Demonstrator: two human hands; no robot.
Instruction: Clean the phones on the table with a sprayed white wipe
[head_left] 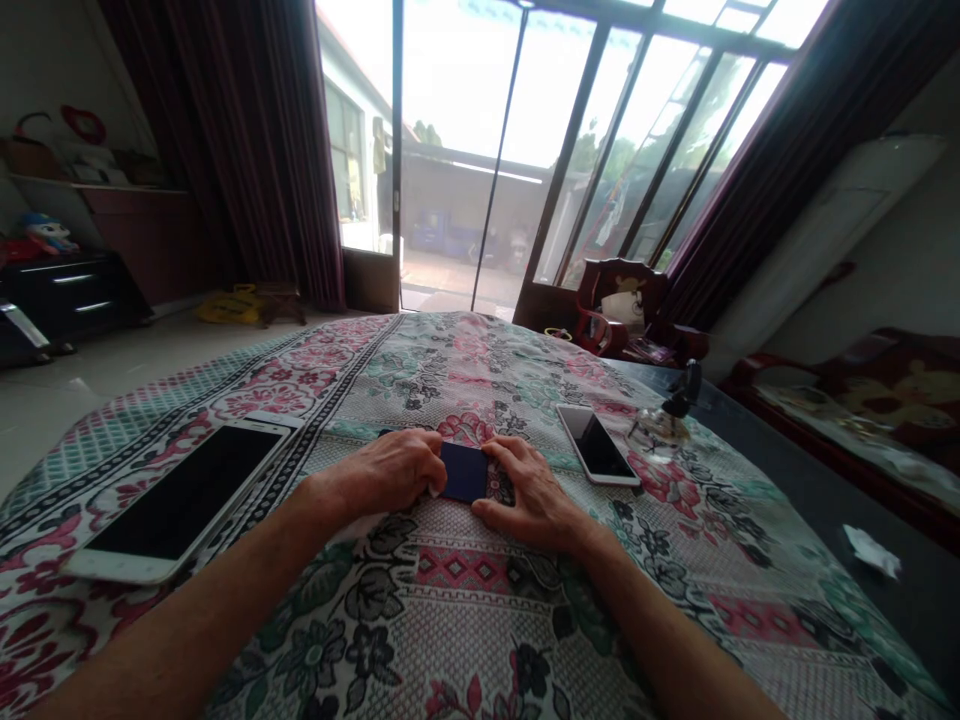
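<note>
Between the two hands, flat on the patterned tablecloth (442, 640), a dark blue slab (465, 472), likely a phone or a case, partly covered! Over its left part, the left hand (405, 468), fingers bunched together and bent downward; pinching or merely pressing, can't tell, with a scrap of white (435, 490) at the fingertips, too small to name. At its right end, the right hand (529, 492), thumb and forefinger spread around the edge, tips close to the near and far corners; real pinch or light touch, can't tell either.

First danger: a skid! Soft woven cloth underneath, so with uneven pushing from the left hand, a possible slide of slab and fabric together toward the right. Second: a tilt, from too hard a press at one end and too slack a steadying at the other. Third: a slip from the right hand, with contact apparently only at the corners.

Out to the right of the right hand, the smaller white phone (598, 445), and just past it a clear glass piece (660, 432) with a dark top: one tug on the cloth, possibly a topple. Out to the left of the left hand, near its forearm, the larger white phone (184, 500): one careless sweep, an easy knock.
</note>
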